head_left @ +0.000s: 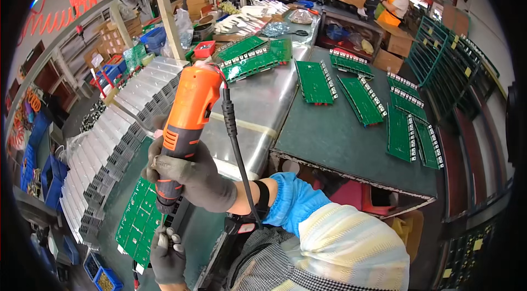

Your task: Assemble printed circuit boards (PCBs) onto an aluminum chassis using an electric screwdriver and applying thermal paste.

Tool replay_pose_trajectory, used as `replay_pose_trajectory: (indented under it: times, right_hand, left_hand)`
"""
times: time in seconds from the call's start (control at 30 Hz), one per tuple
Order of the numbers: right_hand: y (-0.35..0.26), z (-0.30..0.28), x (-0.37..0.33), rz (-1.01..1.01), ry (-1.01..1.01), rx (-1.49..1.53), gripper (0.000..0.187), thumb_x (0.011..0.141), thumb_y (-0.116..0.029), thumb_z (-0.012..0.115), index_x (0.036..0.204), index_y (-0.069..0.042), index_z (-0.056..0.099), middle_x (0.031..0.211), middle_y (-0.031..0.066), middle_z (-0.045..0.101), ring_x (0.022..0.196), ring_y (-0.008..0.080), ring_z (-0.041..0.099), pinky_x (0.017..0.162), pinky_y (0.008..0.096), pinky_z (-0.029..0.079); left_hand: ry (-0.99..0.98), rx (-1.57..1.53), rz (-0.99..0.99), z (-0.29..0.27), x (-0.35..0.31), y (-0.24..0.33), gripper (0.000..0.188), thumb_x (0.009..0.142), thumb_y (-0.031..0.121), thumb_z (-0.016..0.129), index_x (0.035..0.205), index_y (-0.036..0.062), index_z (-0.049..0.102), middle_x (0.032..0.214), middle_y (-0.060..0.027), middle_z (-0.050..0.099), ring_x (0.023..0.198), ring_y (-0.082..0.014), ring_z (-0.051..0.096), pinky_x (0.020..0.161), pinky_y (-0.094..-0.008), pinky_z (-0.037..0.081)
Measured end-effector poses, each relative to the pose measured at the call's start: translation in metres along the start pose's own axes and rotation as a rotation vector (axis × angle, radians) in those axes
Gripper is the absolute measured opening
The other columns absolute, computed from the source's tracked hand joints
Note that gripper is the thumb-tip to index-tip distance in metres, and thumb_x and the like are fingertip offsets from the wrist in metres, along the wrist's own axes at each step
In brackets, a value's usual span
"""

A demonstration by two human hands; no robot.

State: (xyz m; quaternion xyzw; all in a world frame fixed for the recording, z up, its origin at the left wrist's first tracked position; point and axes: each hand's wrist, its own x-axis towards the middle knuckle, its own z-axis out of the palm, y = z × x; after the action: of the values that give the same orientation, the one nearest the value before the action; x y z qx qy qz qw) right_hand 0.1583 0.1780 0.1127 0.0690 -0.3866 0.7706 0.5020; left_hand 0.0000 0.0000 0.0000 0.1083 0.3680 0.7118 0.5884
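My right hand point(200, 175), in a grey glove, is wrapped round an orange and black electric screwdriver point(189, 110). The tool points down, and its cord hangs from the top past my wrist. Below its tip is a green circuit board point(138, 225), lying on the dark green bench top. My left hand point(167, 258), also gloved, is closed beside the board's edge, its fingertips close to the screwdriver's bit. Whatever those fingers pinch is too small to make out. A dark ridged part lies along the board's right side, partly hidden by the tool.
Stacked silver metal channels point(118, 143) line the bench's left side. More green boards point(315, 82) with white connectors lie on the table to the right, others point(255, 60) at the back. A red bin point(205, 48) stands behind the tool. Green racks point(433, 49) stand far right; people work in the background.
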Motion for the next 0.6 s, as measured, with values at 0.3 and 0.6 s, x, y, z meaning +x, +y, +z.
replay_pose_trajectory:
  times: [0.3, 0.6]
  right_hand:
    - [-0.004, 0.006, -0.008, -0.021, 0.06, 0.09, 0.058, 0.081, -0.008, 0.064, 0.132, -0.004, 0.036, 0.088, 0.0029, 0.056, 0.072, 0.0143, 0.058, 0.069, 0.0319, 0.05]
    - [0.002, -0.001, -0.009, -0.043, 0.073, 0.09, 0.059, 0.084, -0.008, 0.061, 0.136, -0.006, 0.034, 0.089, 0.0035, 0.056, 0.076, 0.0144, 0.059, 0.073, 0.0325, 0.05]
  left_hand:
    - [-0.02, 0.574, 0.313, 0.013, 0.001, -0.01, 0.043, 0.08, 0.037, 0.075, 0.1, 0.0014, 0.062, 0.079, -0.0026, 0.059, 0.064, -0.007, 0.05, 0.051, -0.0181, 0.036]
    - [0.077, 0.763, 0.437, 0.015, 0.001, -0.013, 0.049, 0.077, 0.045, 0.076, 0.095, 0.0018, 0.062, 0.074, 0.0016, 0.058, 0.057, -0.0018, 0.042, 0.05, -0.0168, 0.027]
